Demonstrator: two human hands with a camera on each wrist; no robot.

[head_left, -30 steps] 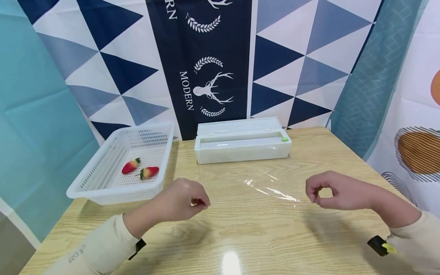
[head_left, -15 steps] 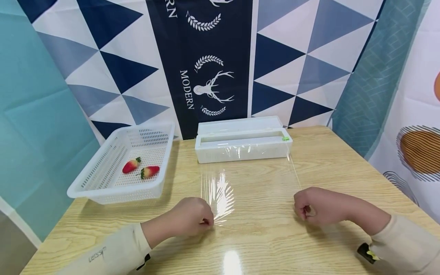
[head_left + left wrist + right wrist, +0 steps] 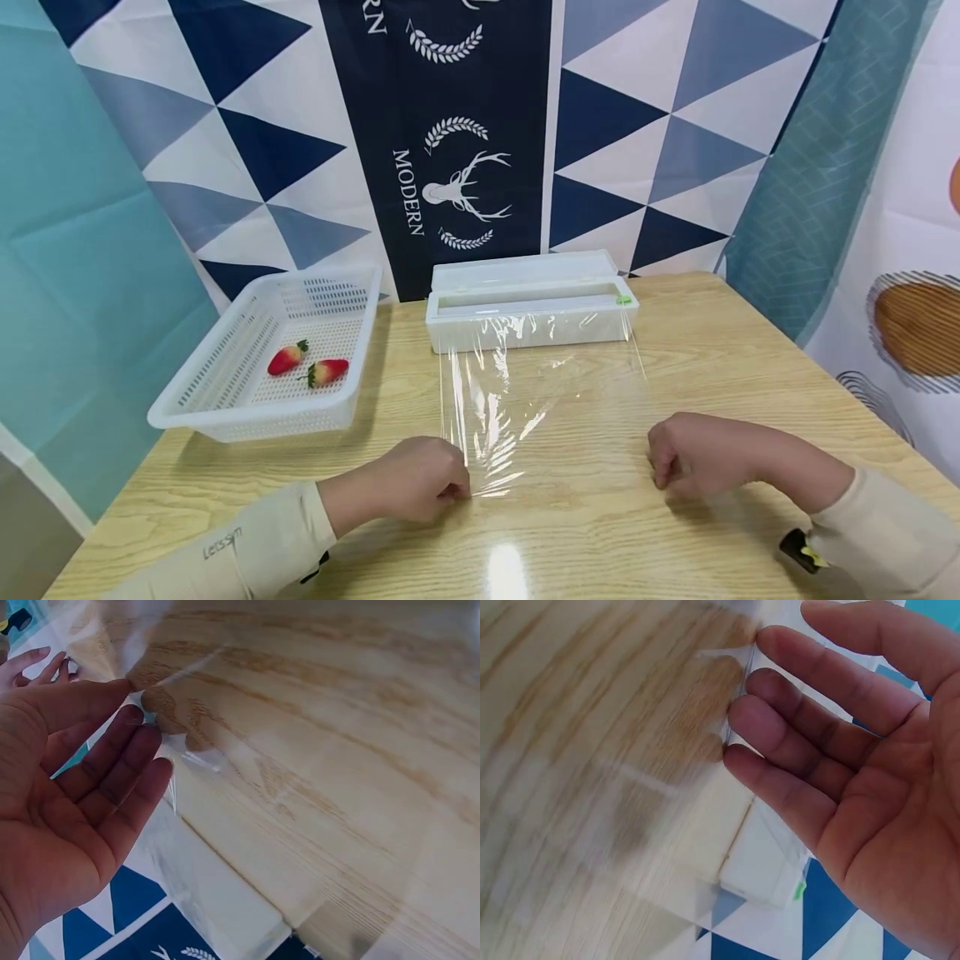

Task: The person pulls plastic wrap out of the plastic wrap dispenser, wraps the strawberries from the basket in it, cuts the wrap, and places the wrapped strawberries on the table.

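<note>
A sheet of clear plastic wrap runs from the long white box at the back of the table towards both hands. Its surface is creased and shiny, mostly on the left side. My left hand pinches the near left corner between thumb and forefinger, low over the table. The right hand is at the near right corner. In the right wrist view its fingertips rest along the film's edge, with the thumb held apart from the forefinger. The box's lid stands raised, with a small green piece at the right end.
At the left stands a white perforated basket holding two strawberries. Everything sits on a wooden table. Behind it hangs a patterned cloth, with further cloth at both sides.
Both hands have come towards the near edge and down, drawing the wrap out from the box. In the last half second they barely move; the film looks slacker on the right.
</note>
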